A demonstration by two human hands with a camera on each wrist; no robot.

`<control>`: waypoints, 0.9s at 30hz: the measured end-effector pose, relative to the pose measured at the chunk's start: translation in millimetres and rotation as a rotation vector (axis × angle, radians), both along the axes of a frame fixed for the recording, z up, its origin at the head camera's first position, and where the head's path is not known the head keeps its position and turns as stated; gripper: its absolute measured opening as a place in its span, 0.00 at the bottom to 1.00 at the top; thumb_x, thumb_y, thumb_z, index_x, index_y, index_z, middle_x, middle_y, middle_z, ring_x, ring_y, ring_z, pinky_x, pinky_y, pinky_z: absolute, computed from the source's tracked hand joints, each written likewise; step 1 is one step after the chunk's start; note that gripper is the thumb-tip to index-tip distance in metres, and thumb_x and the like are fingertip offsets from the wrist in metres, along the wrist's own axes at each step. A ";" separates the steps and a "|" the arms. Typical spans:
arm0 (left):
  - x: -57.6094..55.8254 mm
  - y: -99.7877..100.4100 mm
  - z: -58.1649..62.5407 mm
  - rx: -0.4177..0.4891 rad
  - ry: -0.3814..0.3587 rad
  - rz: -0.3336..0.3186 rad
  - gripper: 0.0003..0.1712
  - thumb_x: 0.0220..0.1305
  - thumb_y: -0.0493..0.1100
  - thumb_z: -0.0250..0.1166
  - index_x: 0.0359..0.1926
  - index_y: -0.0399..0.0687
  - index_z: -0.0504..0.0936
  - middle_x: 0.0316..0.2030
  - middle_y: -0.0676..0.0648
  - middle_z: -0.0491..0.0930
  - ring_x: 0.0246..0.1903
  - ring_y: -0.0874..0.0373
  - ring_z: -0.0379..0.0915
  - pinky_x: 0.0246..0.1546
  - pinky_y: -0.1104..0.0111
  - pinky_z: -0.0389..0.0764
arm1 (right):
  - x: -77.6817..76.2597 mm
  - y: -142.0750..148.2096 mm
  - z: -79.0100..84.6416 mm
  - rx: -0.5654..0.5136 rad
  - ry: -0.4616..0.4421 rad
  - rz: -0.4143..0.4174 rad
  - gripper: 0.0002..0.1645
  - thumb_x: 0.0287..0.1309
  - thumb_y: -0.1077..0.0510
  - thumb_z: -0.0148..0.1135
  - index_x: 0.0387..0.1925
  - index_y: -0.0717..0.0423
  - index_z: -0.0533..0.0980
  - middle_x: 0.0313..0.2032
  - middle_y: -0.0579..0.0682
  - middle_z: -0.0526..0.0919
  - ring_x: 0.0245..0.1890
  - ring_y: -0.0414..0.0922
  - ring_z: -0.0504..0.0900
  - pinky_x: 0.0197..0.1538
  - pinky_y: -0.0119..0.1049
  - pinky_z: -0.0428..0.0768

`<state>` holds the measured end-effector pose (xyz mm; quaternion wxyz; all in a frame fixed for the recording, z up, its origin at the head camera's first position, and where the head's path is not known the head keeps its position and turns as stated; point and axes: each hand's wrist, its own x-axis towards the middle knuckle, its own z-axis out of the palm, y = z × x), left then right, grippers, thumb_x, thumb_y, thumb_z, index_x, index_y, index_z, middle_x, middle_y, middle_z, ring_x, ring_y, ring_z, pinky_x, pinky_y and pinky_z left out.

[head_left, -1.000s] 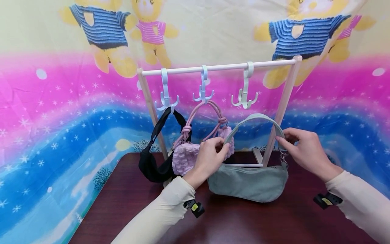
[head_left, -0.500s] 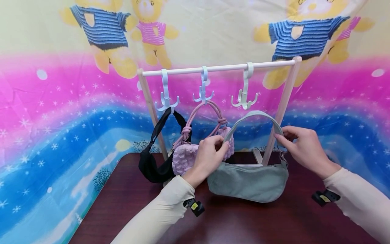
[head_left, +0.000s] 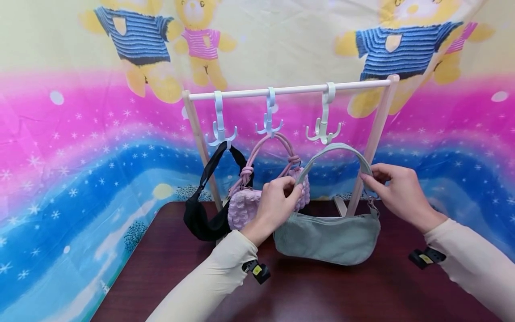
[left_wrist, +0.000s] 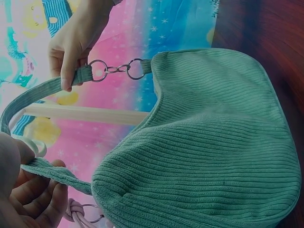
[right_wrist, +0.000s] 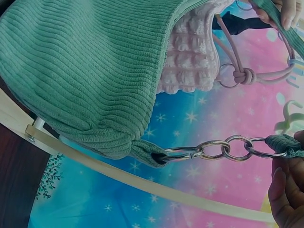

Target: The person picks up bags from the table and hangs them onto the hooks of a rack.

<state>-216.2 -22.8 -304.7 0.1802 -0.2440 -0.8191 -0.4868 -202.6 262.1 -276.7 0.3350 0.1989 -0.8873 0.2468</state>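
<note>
A green corduroy handbag (head_left: 327,239) hangs from its strap (head_left: 338,146), held by both hands in front of the rack's right side. My left hand (head_left: 275,203) pinches the strap's left part. The strap's right end is gripped between thumb and fingers of my right hand (head_left: 396,190), just above the metal chain links (right_wrist: 223,148) that join it to the bag. The top of the strap's arch comes close below the pale green hook (head_left: 323,129). Behind my left hand, a pink puffy handbag (head_left: 243,208) hangs by its cord handle from the middle blue hook (head_left: 269,120).
A wooden rack (head_left: 376,129) with a white top bar stands on the dark red table (head_left: 181,277). On its left, a black bag (head_left: 205,219) hangs from another pale blue hook (head_left: 219,127). A printed bear cloth (head_left: 100,112) covers the wall behind.
Both hands have raised the green handbag's strap slightly, bringing its arch nearer the pale green hook. My right hand has also shifted a little to the left.
</note>
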 end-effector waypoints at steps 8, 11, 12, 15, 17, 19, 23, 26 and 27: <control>-3.1 -0.5 2.0 -0.009 0.011 0.006 0.10 0.73 0.44 0.61 0.35 0.47 0.84 0.24 0.50 0.83 0.21 0.64 0.72 0.22 0.73 0.73 | -3.3 -2.8 3.9 0.007 -0.002 0.002 0.02 0.61 0.60 0.70 0.37 0.53 0.85 0.25 0.48 0.85 0.24 0.26 0.74 0.23 0.29 0.69; -3.7 -0.8 3.8 -0.013 0.026 0.008 0.10 0.73 0.44 0.61 0.35 0.47 0.84 0.23 0.51 0.83 0.21 0.64 0.72 0.23 0.73 0.72 | -4.9 -4.2 6.4 0.006 -0.005 0.005 0.03 0.61 0.62 0.70 0.37 0.54 0.85 0.24 0.48 0.85 0.23 0.27 0.74 0.23 0.28 0.70; -4.3 -0.8 4.3 -0.013 0.030 0.009 0.10 0.73 0.44 0.61 0.35 0.47 0.84 0.23 0.51 0.83 0.21 0.64 0.72 0.23 0.73 0.72 | -5.3 -4.9 7.2 0.003 -0.007 0.003 0.03 0.60 0.62 0.70 0.37 0.54 0.85 0.24 0.48 0.85 0.23 0.27 0.75 0.23 0.28 0.70; -5.3 -1.1 5.4 -0.019 0.037 0.011 0.11 0.73 0.44 0.60 0.35 0.45 0.84 0.23 0.51 0.83 0.21 0.63 0.72 0.23 0.73 0.72 | -6.3 -6.2 9.4 -0.011 -0.016 0.002 0.03 0.60 0.62 0.71 0.37 0.55 0.85 0.23 0.48 0.85 0.22 0.27 0.75 0.23 0.28 0.71; -6.0 -1.4 6.1 -0.022 0.040 0.015 0.11 0.73 0.45 0.60 0.35 0.45 0.84 0.23 0.51 0.82 0.21 0.63 0.71 0.23 0.73 0.71 | -6.9 -7.4 10.6 -0.014 -0.023 0.003 0.03 0.61 0.61 0.70 0.37 0.55 0.85 0.24 0.48 0.86 0.22 0.28 0.77 0.24 0.27 0.72; -6.7 -1.7 6.6 -0.023 0.042 0.020 0.11 0.73 0.45 0.60 0.35 0.46 0.84 0.23 0.51 0.82 0.21 0.63 0.71 0.23 0.73 0.71 | -7.6 -8.1 11.3 -0.023 -0.032 0.007 0.03 0.62 0.61 0.70 0.37 0.55 0.85 0.24 0.49 0.86 0.22 0.30 0.78 0.24 0.26 0.73; -7.8 -2.0 8.1 -0.016 0.046 0.025 0.11 0.73 0.45 0.60 0.35 0.47 0.84 0.22 0.51 0.81 0.21 0.63 0.70 0.22 0.72 0.70 | -9.3 -9.7 12.5 -0.037 -0.044 0.010 0.03 0.62 0.60 0.69 0.38 0.55 0.85 0.25 0.50 0.87 0.22 0.32 0.80 0.25 0.25 0.75; -8.5 -2.0 9.7 -0.011 0.044 0.025 0.11 0.74 0.45 0.60 0.36 0.47 0.84 0.23 0.51 0.82 0.21 0.62 0.71 0.22 0.72 0.71 | -11.2 -10.6 13.7 -0.044 -0.044 0.009 0.04 0.62 0.60 0.70 0.38 0.56 0.85 0.25 0.51 0.87 0.23 0.30 0.80 0.25 0.24 0.75; -8.8 -2.0 10.2 -0.011 0.043 0.026 0.11 0.74 0.46 0.60 0.36 0.47 0.85 0.23 0.51 0.82 0.21 0.63 0.71 0.22 0.72 0.71 | -12.0 -10.8 14.2 -0.047 -0.044 0.010 0.05 0.62 0.59 0.70 0.38 0.56 0.85 0.26 0.51 0.88 0.23 0.29 0.80 0.26 0.23 0.74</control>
